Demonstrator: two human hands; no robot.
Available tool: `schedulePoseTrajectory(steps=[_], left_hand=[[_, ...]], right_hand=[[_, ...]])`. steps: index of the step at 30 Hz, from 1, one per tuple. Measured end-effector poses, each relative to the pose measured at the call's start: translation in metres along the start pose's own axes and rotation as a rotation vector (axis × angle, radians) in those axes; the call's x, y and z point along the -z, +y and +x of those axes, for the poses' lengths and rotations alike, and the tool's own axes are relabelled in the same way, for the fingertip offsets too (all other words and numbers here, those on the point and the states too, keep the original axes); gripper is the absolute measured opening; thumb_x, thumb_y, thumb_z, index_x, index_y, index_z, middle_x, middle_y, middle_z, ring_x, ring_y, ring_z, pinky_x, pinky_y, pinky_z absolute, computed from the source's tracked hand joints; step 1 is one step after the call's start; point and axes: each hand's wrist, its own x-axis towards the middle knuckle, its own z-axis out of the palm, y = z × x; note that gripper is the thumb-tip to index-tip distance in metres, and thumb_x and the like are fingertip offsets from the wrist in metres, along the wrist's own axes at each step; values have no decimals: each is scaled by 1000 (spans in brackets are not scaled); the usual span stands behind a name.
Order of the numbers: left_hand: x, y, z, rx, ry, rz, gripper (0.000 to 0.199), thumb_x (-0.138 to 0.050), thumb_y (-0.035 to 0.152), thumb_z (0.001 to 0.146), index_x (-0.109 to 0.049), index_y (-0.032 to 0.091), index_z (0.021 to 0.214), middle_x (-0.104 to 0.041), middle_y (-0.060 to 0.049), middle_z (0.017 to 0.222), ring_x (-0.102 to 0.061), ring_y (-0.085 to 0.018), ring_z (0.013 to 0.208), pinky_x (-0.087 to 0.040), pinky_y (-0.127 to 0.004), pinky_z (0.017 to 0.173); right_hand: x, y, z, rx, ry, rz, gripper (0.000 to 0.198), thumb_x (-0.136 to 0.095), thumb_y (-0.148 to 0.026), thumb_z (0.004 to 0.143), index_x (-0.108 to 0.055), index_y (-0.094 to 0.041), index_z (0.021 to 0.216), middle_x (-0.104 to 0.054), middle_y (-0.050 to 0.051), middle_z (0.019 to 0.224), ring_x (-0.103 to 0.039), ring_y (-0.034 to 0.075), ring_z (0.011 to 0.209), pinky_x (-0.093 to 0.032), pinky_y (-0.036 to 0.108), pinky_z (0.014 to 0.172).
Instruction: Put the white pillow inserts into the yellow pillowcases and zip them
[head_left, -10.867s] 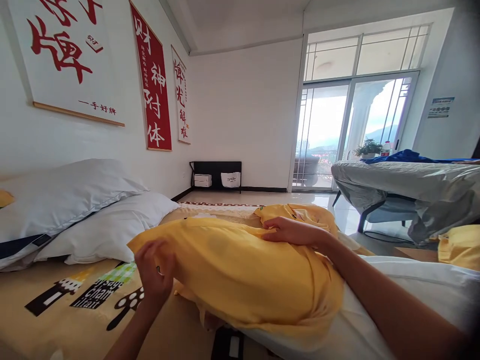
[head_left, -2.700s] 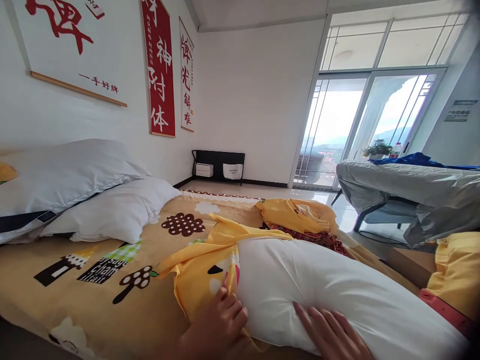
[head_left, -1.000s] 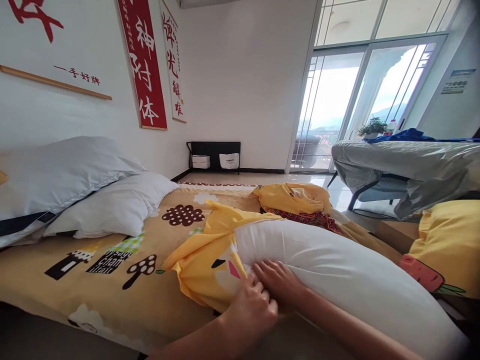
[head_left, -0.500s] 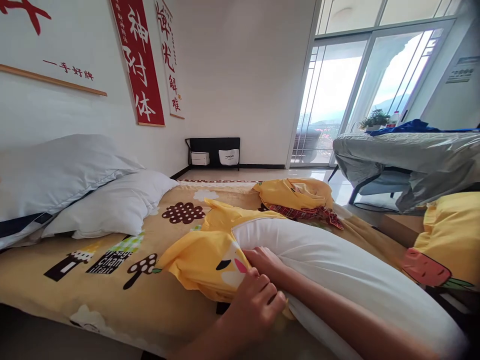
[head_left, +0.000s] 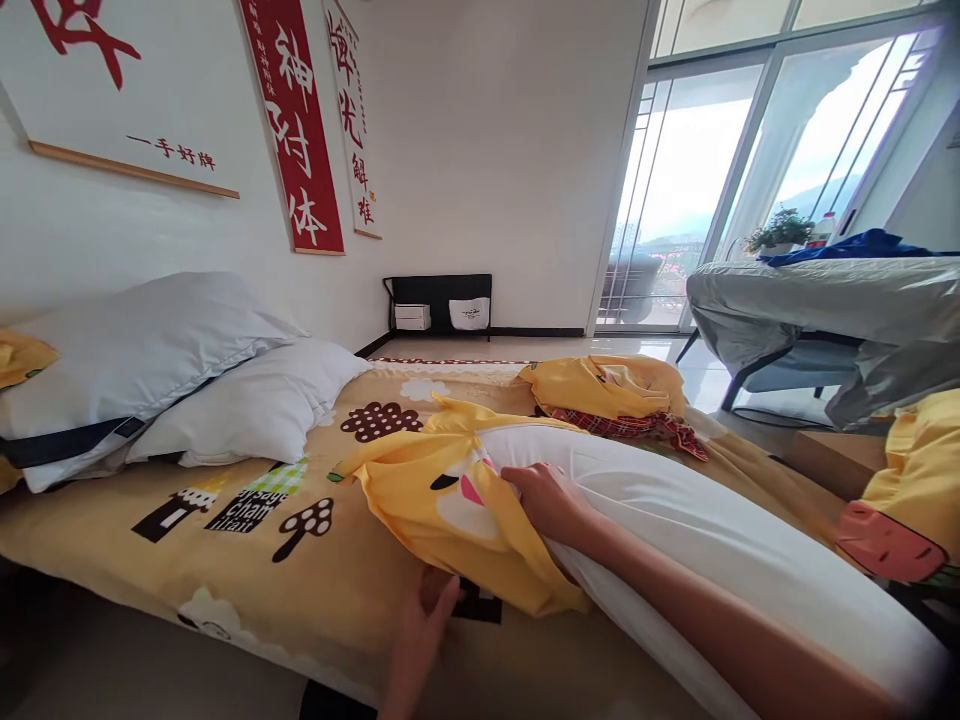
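Note:
A yellow pillowcase [head_left: 472, 530] printed with an animal face is drawn partly over the near end of a long white pillow [head_left: 675, 510]. My right hand [head_left: 547, 500] is closed on the edge of the case, where it meets the pillow. Its forearm lies across the pillow. Lower down, my left hand [head_left: 427, 620] is at the case's bottom edge, thumb apart from the fingers, which are partly hidden. No cloth shows between them. Both pillow and case rest on a patterned bedsheet [head_left: 247, 590].
White pillows [head_left: 255, 400] lie at the left by the wall. More yellow fabric [head_left: 615, 385] with red plaid is at the bed's far side. At the right are a yellow bundle [head_left: 915, 480], a cardboard box [head_left: 840, 455] and a covered table [head_left: 832, 300].
My left hand has let go of the pillowcase edge beside the right hand and moved down and left. The case's lower flap now hangs spread out. The view has turned slightly left.

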Motion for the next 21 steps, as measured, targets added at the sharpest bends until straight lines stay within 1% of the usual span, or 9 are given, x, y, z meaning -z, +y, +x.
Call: schedulePoseTrajectory(steps=[1, 3, 5, 8, 11, 14, 16, 18, 21], left_hand=[[-7, 8, 6, 12, -12, -9, 72, -60, 81, 57, -63, 14, 85, -68, -8, 63, -56, -17, 40, -43, -28, 42], [-21, 21, 14, -14, 31, -21, 68, -54, 85, 58, -55, 17, 61, -56, -3, 44, -47, -14, 34, -35, -26, 37], [-31, 27, 15, -83, 119, -32, 65, -52, 84, 61, -47, 20, 50, -47, 0, 38, -44, -13, 36, -34, -25, 39], [-42, 21, 9, -161, 179, -45, 62, -54, 79, 67, -47, 19, 51, -44, 2, 41, -45, -14, 43, -34, -25, 42], [-51, 12, 0, -212, 183, -40, 61, -51, 77, 72, -47, 19, 52, -44, 2, 45, -44, -13, 48, -34, -24, 44], [-61, 5, -8, -251, 171, 18, 62, -47, 76, 76, -47, 19, 51, -44, 1, 47, -42, -13, 50, -36, -24, 47], [-72, -1, -16, -288, 148, 85, 60, -46, 73, 79, -51, 19, 53, -48, 0, 51, -45, -14, 53, -39, -24, 51], [-87, -10, -27, -333, 94, 159, 58, -44, 69, 82, -55, 19, 56, -53, -3, 55, -49, -16, 57, -42, -26, 56], [-110, -24, -42, -364, 21, 239, 61, -35, 66, 88, -62, 17, 62, -60, -8, 63, -53, -19, 64, -44, -29, 62]], right_hand=[[3, 1, 0, -7, 8, 2, 31, -44, -27, 82, -68, -27, 102, -71, 8, 89, -63, 24, 81, -29, 29, 62], [7, 1, 0, -21, 19, 5, 30, -45, -29, 82, -68, -27, 101, -71, 8, 89, -63, 24, 81, -28, 29, 62], [8, -1, 0, -33, 23, 8, 28, -46, -30, 82, -68, -26, 98, -71, 7, 88, -64, 24, 81, -28, 29, 61], [-1, -8, 0, -49, 24, 15, 26, -45, -29, 83, -67, -25, 96, -72, 6, 89, -64, 23, 82, -30, 28, 62], [-17, -19, 0, -57, 13, 17, 26, -43, -30, 86, -66, -25, 96, -72, 6, 92, -65, 23, 83, -33, 28, 63], [-28, -29, -1, -63, -9, 2, 25, -43, -25, 88, -65, -25, 98, -72, 7, 90, -66, 23, 82, -35, 29, 65], [-28, -33, 1, -83, -10, -13, 26, -42, -22, 88, -65, -25, 100, -72, 8, 89, -67, 23, 83, -37, 29, 66], [-22, -37, 9, -117, 8, -28, 28, -40, -22, 89, -64, -25, 104, -72, 8, 91, -67, 23, 85, -38, 29, 67], [-13, -44, 23, -137, 50, -46, 32, -35, -23, 92, -62, -24, 108, -71, 10, 95, -66, 23, 88, -40, 29, 68]])
